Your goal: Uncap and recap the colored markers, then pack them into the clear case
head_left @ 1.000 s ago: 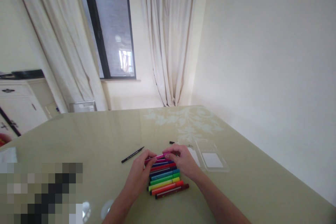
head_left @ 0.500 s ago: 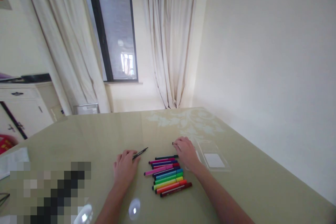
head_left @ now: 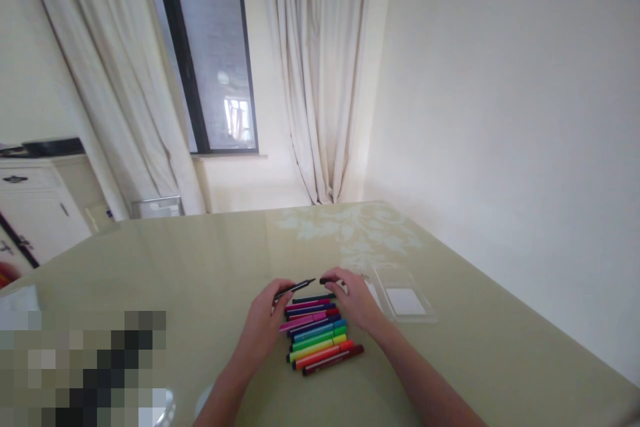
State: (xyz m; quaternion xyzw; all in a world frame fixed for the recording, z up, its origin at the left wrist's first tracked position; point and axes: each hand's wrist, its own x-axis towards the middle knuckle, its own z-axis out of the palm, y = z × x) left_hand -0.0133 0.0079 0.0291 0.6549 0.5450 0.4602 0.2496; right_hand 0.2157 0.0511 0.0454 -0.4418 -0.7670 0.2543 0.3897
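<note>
My left hand [head_left: 267, 313] is closed on a black marker pen [head_left: 300, 285] whose bare tip points up and right. Just off that tip, my right hand [head_left: 354, 297] pinches a small black pen cap [head_left: 325, 281]. Pen and cap are apart by a small gap. Below and between my hands lies a row of several colored markers, among them a pink marker [head_left: 313, 318], a green marker [head_left: 319, 339], an orange marker [head_left: 323, 355] and a dark red marker [head_left: 333, 360] nearest me. My left wrist partly covers the pink marker's end.
A clear plastic case [head_left: 425, 310] with a white insert [head_left: 403, 301] lies right of my right hand. The greenish table [head_left: 175, 267] meets a white wall on the right. Curtains and a window are behind, a white cabinet [head_left: 43, 207] at left. The lower left is pixelated.
My left hand has moved right with the black marker pen, bringing its tip close to the cap. My right hand has shifted slightly left and down, still with the cap.
</note>
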